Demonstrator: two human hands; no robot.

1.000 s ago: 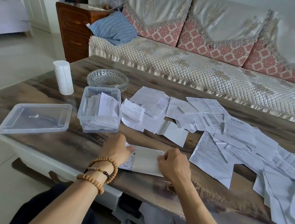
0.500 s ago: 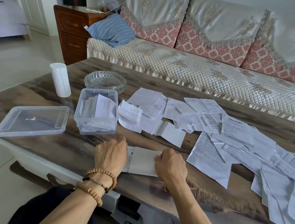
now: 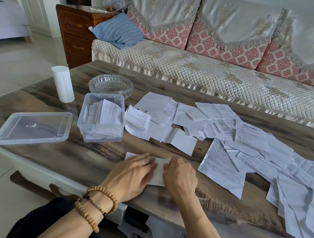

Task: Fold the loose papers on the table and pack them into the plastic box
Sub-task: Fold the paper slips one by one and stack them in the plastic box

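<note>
from the head camera i see my left hand [image 3: 134,171] lying flat, fingers straight, pressing the folded paper [image 3: 158,173] at the table's [image 3: 57,159] near edge. my right hand [image 3: 180,175] pinches its right side, fingers curled. the plastic box [image 3: 101,117] (partly filled) sits beyond, the loose papers [image 3: 245,145] to its right.

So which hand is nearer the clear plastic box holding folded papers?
Left. The left hand presses the paper just below the clear plastic box; the right hand sits further right.
</note>
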